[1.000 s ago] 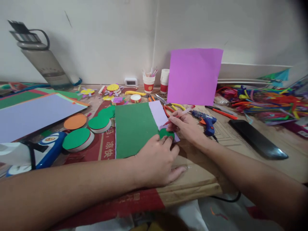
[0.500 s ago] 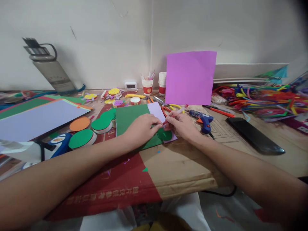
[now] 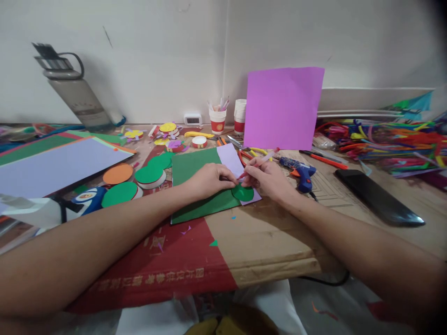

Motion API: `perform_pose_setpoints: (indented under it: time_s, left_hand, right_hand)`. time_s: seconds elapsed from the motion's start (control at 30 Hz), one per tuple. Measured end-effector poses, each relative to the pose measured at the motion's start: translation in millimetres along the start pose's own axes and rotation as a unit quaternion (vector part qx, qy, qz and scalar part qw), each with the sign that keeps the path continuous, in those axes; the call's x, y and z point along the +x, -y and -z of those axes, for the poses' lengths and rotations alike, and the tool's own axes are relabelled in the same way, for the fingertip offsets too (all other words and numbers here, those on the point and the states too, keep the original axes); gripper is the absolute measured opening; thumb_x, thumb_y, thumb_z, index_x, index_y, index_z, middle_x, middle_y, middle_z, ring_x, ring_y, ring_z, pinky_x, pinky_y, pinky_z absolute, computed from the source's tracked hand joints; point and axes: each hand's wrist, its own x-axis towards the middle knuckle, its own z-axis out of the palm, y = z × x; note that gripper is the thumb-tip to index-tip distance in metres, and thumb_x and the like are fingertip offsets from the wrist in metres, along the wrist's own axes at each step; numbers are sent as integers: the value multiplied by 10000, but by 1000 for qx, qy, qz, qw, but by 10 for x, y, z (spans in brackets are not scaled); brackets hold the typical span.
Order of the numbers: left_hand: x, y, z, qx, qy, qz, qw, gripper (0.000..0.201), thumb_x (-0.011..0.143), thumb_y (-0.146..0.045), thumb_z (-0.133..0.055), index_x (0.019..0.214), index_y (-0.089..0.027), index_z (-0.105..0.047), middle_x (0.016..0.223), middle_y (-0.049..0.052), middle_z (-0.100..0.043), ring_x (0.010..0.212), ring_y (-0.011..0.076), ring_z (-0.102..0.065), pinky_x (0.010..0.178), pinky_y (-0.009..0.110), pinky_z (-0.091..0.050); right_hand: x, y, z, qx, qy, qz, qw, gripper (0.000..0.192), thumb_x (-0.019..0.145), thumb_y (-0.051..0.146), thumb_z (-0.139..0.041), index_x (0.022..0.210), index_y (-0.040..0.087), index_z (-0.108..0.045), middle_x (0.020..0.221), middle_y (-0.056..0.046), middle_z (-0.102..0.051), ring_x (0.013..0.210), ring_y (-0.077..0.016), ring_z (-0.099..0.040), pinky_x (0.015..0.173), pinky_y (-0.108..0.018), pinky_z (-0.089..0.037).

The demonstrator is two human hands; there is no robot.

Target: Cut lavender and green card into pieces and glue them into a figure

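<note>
My right hand (image 3: 267, 179) grips a pen (image 3: 268, 157) with a pale barrel and red ends, its tip low by the upper edge of a green circle (image 3: 242, 192). My left hand (image 3: 211, 181) is closed, thumb and fingertips together at the circle's upper left edge, seemingly pressing it down; the exact contact is hidden. Under the circle lies a light purple paper strip (image 3: 228, 156), on top of a green sheet (image 3: 195, 163). Both hands rest close together over these papers.
Green-topped discs (image 3: 150, 175) and an orange disc (image 3: 118, 173) lie left. Scissors (image 3: 237, 142), a blue glue gun (image 3: 304, 177) and a black phone-like slab (image 3: 379, 197) lie right. A purple sheet (image 3: 284, 109) stands behind, near paper cups (image 3: 218, 122). A bottle (image 3: 77, 97) stands back left.
The view has shifted slightly, so the scene sits a little to the right. The pen in my right hand leans lower and further right; my left hand stays by the green circle.
</note>
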Motion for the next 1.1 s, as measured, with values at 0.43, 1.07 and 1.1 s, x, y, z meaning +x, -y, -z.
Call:
perform_pose_setpoints:
  time_s: [0.43, 1.07, 1.1]
  left_hand:
    - [-5, 116, 17, 16, 24, -86, 996, 113, 837, -216, -661, 878, -225, -766, 952, 23, -662, 892, 128, -620, 866, 273, -474]
    - [4, 135, 25, 46, 34, -93, 994, 117, 846, -200, -634, 838, -204, -750, 930, 23, -636, 883, 131, -603, 850, 266, -459]
    - [4, 131, 25, 47, 33, -92, 994, 114, 841, -197, -635, 836, -205, -749, 930, 21, -637, 885, 133, -603, 854, 270, -461]
  right_hand:
    - [-106, 83, 0, -124, -31, 101, 987, 134, 870, 275, -518, 758, 200, -521, 628, 3, -605, 594, -133, -578, 575, -250, -439]
    - [-181, 69, -88, -276, 78, 171, 942, 150, 912, 271, -491, 802, 198, -564, 649, 1, -561, 636, -150, -544, 614, -277, -391]
    - [-182, 72, -91, -278, 78, 171, 942, 152, 912, 269, -488, 801, 198, -565, 647, 1, -561, 633, -148, -542, 611, -276, -390]
